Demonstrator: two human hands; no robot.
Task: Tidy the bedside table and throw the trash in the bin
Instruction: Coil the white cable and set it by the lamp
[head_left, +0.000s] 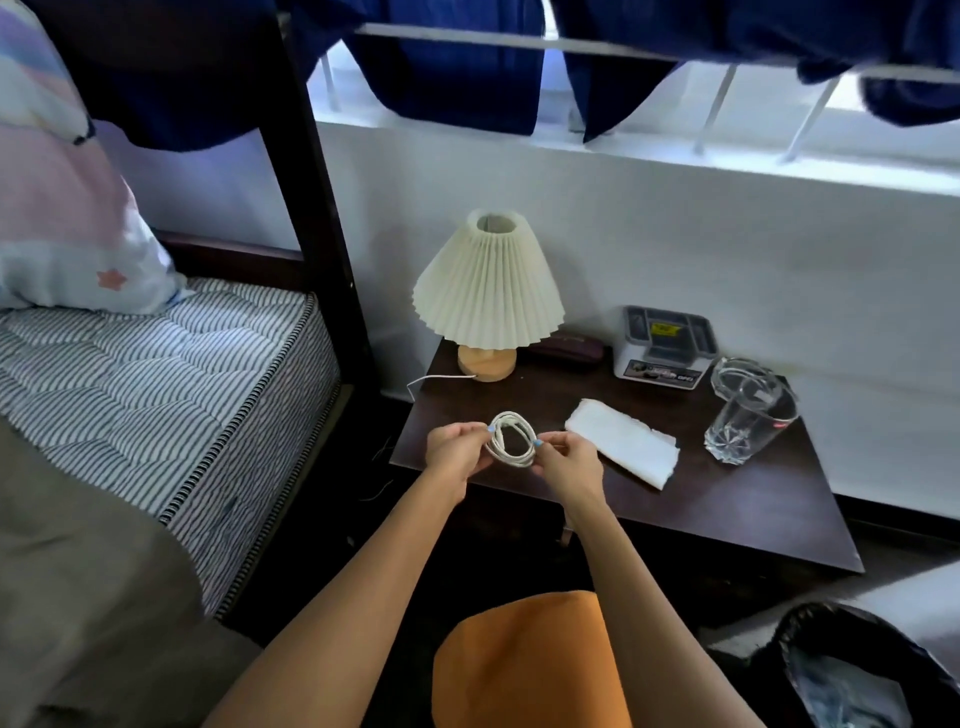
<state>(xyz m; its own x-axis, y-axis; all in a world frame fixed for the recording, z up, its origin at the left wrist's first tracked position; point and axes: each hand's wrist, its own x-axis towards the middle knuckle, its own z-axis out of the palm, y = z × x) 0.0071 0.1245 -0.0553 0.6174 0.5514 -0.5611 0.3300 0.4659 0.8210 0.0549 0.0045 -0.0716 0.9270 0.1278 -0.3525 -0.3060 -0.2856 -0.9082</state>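
A coiled white cable (511, 437) hangs just above the front left of the dark wooden bedside table (727, 499). My left hand (453, 451) pinches the coil's left side and my right hand (569, 460) pinches its right side. A crumpled white tissue (623, 447) lies flat on the table just right of my right hand. A bin lined with a black bag (852, 670) stands on the floor at the lower right, with some pale trash inside.
A pleated cream lamp (487, 291) on a wooden base stands at the table's back left, a dark case (569, 347) behind it. A grey-and-white organiser box (662, 345) and a clear glass (745, 415) sit at the back right. A striped mattress (156, 374) lies left.
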